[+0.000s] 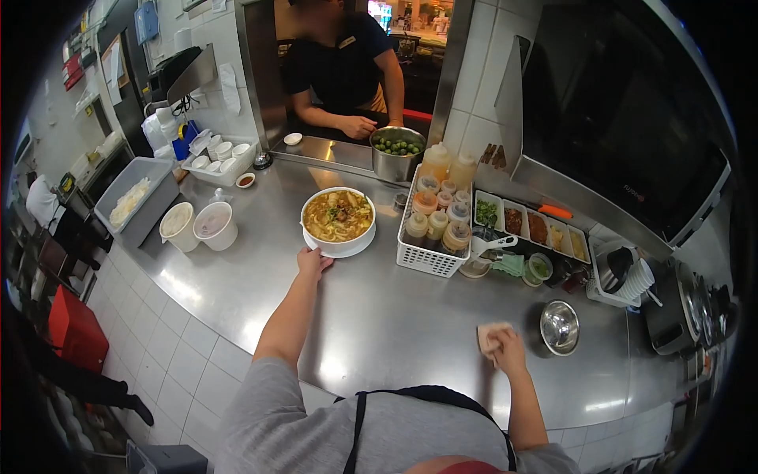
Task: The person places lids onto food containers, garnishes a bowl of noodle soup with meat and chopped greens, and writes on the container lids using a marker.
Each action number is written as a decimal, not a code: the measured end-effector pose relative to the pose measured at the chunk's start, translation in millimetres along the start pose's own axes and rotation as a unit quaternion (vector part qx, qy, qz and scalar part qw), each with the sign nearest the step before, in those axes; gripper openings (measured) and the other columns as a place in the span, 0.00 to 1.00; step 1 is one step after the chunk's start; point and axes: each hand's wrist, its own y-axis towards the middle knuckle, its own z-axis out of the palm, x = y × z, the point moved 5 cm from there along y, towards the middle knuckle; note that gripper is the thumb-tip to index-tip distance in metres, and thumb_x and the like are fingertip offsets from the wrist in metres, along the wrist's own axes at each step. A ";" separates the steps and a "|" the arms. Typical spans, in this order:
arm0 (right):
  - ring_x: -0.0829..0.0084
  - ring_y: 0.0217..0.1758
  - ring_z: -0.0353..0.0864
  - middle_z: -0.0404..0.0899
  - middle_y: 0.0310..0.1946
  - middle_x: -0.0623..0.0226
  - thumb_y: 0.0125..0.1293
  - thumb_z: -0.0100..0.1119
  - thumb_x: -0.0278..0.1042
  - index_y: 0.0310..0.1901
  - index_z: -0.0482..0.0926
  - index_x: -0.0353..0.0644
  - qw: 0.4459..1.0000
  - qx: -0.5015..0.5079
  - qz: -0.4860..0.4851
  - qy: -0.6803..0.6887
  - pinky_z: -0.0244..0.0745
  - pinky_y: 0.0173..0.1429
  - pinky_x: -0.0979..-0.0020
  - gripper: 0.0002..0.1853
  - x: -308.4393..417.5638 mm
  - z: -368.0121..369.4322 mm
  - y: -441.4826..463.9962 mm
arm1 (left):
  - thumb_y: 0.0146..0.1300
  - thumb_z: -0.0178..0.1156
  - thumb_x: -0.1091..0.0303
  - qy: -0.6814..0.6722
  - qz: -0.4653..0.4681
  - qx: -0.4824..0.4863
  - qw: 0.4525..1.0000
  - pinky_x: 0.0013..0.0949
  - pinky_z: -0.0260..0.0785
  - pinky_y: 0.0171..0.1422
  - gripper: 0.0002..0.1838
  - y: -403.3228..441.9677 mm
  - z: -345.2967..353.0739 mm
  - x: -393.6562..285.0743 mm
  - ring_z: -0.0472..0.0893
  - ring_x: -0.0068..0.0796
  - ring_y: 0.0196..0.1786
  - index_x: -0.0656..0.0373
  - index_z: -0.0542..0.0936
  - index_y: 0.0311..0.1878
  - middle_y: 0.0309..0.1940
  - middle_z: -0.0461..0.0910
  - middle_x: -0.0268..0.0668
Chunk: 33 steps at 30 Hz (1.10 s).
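Note:
A white bowl of noodle soup (338, 216) with brown broth and chopped greens stands on a white plate (348, 251) on the steel counter. My left hand (314, 261) reaches forward and grips the near rim of that plate, its fingers partly hidden underneath. On the right, my right hand (504, 347) is closed on a folded beige cloth (487, 335) held at the countertop. Just right of that hand is a small steel bowl (560, 327), not touched by it.
Beyond the pass window a person (339, 71) stands by a steel pot of green limes (396, 152). A white basket of sauce bottles (427, 261) and topping trays (530, 227) line the right. White tubs (215, 226) and a grey bin (140, 207) stand left.

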 end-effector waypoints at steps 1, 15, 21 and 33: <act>0.57 0.46 0.71 0.74 0.42 0.66 0.44 0.56 0.22 0.36 0.79 0.49 1.000 0.014 0.014 0.013 0.67 0.51 0.64 0.15 1.4 -2.5 -18.0 | 0.61 0.46 0.77 -0.010 -0.004 -0.004 1.000 0.33 0.79 0.30 0.11 15.2 2.3 3.0 0.80 0.37 0.30 0.67 0.63 0.47 0.37 0.74 0.47; 0.74 0.38 0.73 0.73 0.33 0.68 0.44 0.64 0.21 0.33 0.76 0.39 0.970 0.093 0.075 0.213 0.69 0.47 0.73 0.12 77.5 -50.7 -102.1 | 0.63 0.52 0.61 -0.080 -0.021 0.201 0.976 0.34 0.67 0.43 0.21 -116.0 44.5 23.0 0.74 0.25 0.42 0.47 0.59 0.57 0.42 0.72 0.31; 0.71 0.48 0.73 0.72 0.41 0.67 0.53 0.62 0.27 0.47 0.74 0.44 0.862 0.206 -0.050 0.461 0.69 0.55 0.71 0.17 164.0 -12.3 -4.0 | 0.61 0.56 0.58 0.139 -0.012 0.544 0.827 0.31 0.69 0.48 0.26 -313.6 51.8 56.9 0.74 0.25 0.48 0.57 0.64 0.59 0.48 0.73 0.36; 0.74 0.41 0.71 0.70 0.37 0.68 0.52 0.58 0.26 0.39 0.74 0.43 0.822 0.291 -0.190 0.451 0.67 0.45 0.75 0.11 226.3 39.4 19.9 | 0.62 0.53 0.67 0.416 0.211 0.239 0.852 0.27 0.65 0.34 0.08 -360.6 -34.4 -34.2 0.72 0.23 0.27 0.62 0.74 0.33 0.22 0.71 0.36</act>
